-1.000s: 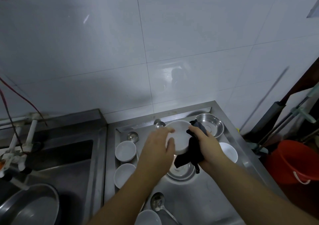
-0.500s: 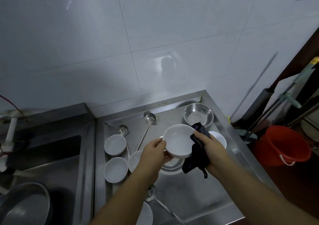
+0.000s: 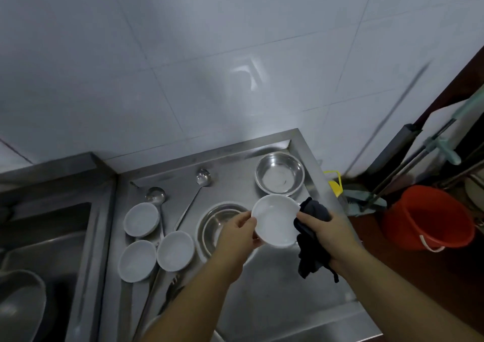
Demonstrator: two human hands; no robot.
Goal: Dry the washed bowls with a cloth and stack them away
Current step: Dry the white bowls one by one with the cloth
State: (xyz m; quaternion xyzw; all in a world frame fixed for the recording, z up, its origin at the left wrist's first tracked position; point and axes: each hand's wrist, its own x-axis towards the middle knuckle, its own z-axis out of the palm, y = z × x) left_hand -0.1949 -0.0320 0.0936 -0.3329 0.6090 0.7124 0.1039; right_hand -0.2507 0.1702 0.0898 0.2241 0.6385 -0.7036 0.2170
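I hold a white bowl (image 3: 275, 219) above the steel counter (image 3: 275, 302), its inside facing me. My left hand (image 3: 237, 233) pinches its left rim. At the bowl's right rim my right hand (image 3: 330, 233) grips a dark cloth (image 3: 313, 239), which hangs down below the hand. Three more white bowls stand on the counter's left part: one at the back (image 3: 141, 219), one in front (image 3: 136, 260) and one beside it (image 3: 175, 250). Under my left hand sits a steel bowl (image 3: 214, 226), partly hidden.
A second steel bowl (image 3: 280, 176) stands at the counter's back right corner. Two ladles (image 3: 201, 184) (image 3: 155, 197) lie near the back. A sink (image 3: 39, 237) with a metal basin (image 3: 18, 305) is at the left. A red bucket (image 3: 429, 217) and mop handles stand right of the counter.
The bowl has tilted so its inside faces up toward me, and my hands have shifted right with it. The white bowl seen under my right hand earlier is out of sight.
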